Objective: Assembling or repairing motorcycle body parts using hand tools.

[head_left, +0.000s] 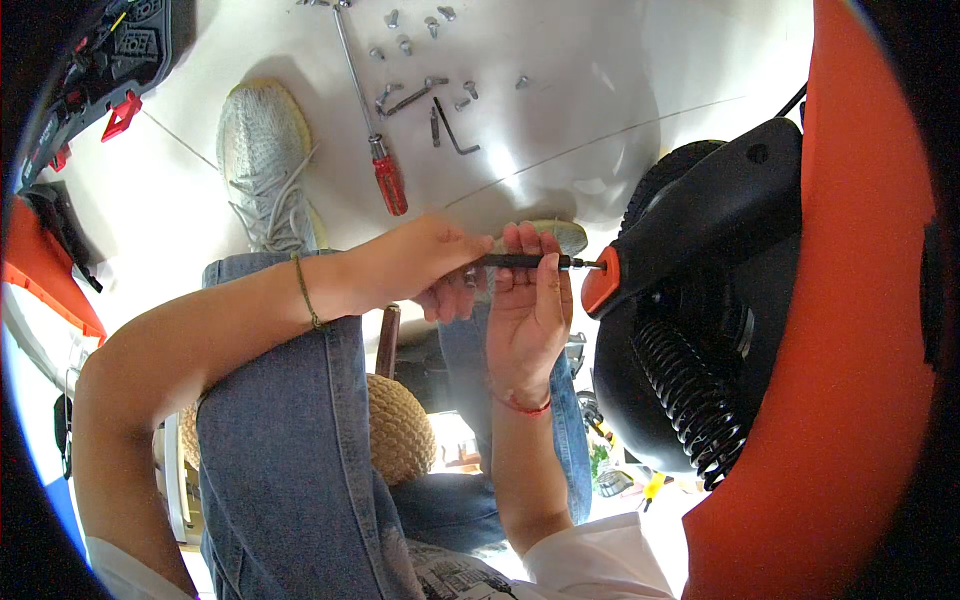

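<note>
Hands: left hand [420, 262] grips the rear of a thin black screwdriver [525, 261]; right hand [528, 300] closes its fingers around the shaft.
Tool tip: it touches the orange part [601, 282] of the black machine [700, 300].
Floor: red-handled screwdriver [388, 183], hex key [455, 128] and loose screws [415, 30] lie well apart from the hands.

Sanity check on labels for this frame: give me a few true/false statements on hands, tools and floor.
1. Both hands, left hand and right hand, hold the black driver. True.
2. The driver tip meets the orange part of the machine. True.
3. The red-handled screwdriver is in the left hand. False: it lies on the floor.
4. The loose screws sit in a tray. False: they lie scattered on the floor.
5. A black coil spring shows on the machine. True.
</note>
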The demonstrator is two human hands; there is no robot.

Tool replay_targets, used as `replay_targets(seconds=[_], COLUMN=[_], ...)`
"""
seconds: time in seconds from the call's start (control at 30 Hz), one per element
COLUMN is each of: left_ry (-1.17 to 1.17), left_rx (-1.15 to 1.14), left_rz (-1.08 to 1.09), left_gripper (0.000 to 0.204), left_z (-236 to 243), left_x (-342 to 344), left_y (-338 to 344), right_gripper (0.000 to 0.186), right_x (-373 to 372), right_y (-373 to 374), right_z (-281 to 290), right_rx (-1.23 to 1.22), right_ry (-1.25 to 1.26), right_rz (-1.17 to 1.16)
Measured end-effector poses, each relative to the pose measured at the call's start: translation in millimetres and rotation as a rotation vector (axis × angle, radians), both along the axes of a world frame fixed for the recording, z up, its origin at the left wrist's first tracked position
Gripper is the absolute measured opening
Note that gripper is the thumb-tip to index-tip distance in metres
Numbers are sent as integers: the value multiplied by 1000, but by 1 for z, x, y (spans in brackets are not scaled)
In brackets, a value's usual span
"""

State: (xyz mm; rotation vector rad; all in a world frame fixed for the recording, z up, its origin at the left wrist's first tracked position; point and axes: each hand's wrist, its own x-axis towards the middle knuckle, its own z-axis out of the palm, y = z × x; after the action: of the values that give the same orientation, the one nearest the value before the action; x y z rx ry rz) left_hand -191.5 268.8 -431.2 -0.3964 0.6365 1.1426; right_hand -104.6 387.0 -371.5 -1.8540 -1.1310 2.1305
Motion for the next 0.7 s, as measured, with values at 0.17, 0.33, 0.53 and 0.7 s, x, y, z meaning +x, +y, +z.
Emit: replay_targets(seconds=[0.17,0.33,0.53,0.7], left_ry=[732,692,-226,-94], left_rx=[92,117,-41,-93], left_rz=[-40,35,88,-139], left_gripper=[33,33,47,47], left_z=[6,7,-1,4], left_x=[17,12,0,9], left_y=[1,-7,-3,2], right_gripper=[24,19,18,18], right_x=[15,18,0,11], right_y=[7,8,6,8], right_z=[-5,-5,4,2], right_rx=[9,-9,-78,-65], right_ry=[12,55,63,42], right_rz=[25,-3,-78,-45])
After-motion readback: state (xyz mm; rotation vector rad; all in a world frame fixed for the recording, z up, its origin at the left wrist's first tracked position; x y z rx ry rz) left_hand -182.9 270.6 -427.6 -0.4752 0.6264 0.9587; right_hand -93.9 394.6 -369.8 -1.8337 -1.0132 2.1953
